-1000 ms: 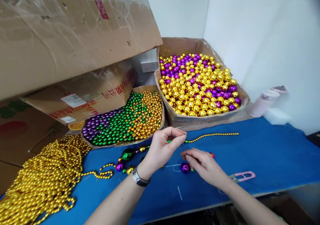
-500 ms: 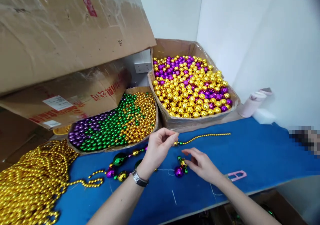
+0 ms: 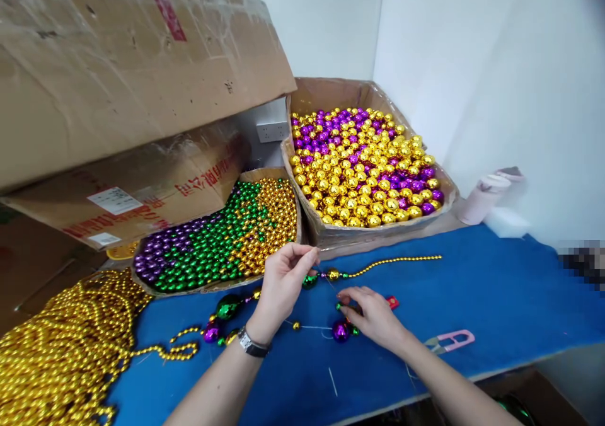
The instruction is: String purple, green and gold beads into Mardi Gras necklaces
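Note:
My left hand [image 3: 287, 281], with a watch [image 3: 253, 344] on its wrist, pinches a thin thread [image 3: 327, 277] between thumb and fingertips above the blue cloth. The thread slants down to my right hand [image 3: 375, 317], whose thumb and forefinger are closed on its lower part. Under the right fingers sit a small green bead [image 3: 338, 306] and a large purple bead [image 3: 341, 331], partly covered by the hand. A beaded strand with a large green bead [image 3: 228, 307] lies behind and beside my left forearm. Past my hands, a gold bead [image 3: 333, 275] joins a fine gold chain [image 3: 397, 260].
Behind stand one box [image 3: 326, 232] of gold and purple beads and another [image 3: 299, 221] of purple, green and gold ones. Gold bead chains [image 3: 61, 350] are heaped left. Pink thread snips [image 3: 456, 339] lie right on the blue cloth [image 3: 510, 287]; a bottle [image 3: 482, 199] stands behind.
My left hand has moved a little left, drawing the thread longer between the hands. My right hand now covers more of the small beads, and a red item shows behind it.

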The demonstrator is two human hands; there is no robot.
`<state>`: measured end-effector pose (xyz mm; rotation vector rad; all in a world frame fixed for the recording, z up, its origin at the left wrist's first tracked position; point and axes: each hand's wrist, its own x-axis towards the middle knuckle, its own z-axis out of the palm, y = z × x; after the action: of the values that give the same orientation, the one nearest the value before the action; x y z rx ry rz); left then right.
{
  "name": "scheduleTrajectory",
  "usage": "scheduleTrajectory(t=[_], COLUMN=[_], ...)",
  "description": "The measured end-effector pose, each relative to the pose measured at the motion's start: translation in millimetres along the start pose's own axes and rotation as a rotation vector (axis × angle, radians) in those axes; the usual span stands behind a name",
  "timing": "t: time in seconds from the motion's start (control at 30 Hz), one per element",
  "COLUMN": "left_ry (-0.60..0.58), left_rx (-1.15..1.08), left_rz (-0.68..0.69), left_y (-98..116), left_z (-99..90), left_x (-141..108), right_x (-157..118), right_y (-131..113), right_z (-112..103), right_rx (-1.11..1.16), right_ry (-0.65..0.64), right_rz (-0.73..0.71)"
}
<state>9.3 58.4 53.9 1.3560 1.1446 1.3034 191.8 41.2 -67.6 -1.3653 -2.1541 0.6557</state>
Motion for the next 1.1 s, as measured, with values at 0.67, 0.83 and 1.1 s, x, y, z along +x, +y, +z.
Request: scheduleTrajectory(t=[0.67, 0.83, 1.1], left_ry=[0.026, 0.036, 0.045], left_rx=[0.009, 0.027, 0.029], left_rz=[0.018, 0.028, 0.050], left_y=[9, 12, 20], left_z=[-14.2, -19.8, -19.8], left_x=[-9, -10, -13], right_x=[-1, -1, 1], right_y=[-11, -16, -31], right_z=[9, 6, -5], right_rx=[0.127, 0.253, 0.418], right_ry=[0.042, 0.112, 0.192], right_rz=[-0.019, -0.017, -0.024])
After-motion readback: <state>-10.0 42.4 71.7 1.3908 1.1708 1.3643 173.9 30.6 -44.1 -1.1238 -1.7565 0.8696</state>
